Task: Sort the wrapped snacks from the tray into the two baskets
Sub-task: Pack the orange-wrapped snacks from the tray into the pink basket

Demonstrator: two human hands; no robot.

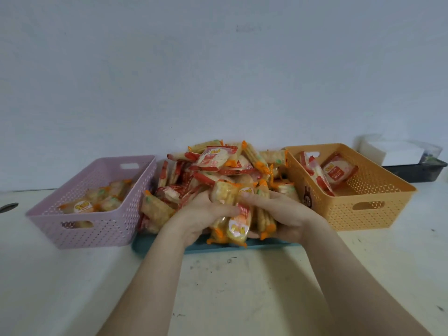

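Left hand [203,214] and right hand [284,214] clamp a bunch of orange-ended clear snack packets [238,225] at the near edge of the heaped teal plastic tray [167,246] — lilac perforated basket [97,235] left, orange perforated basket [363,219] right, each barely filled — most sorting remains.

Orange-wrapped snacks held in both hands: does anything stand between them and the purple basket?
The left hand and right hand grip the orange-wrapped snacks. Low down, the pile on the tray and the side wall of the purple basket lie between; above them nothing visible blocks the way.
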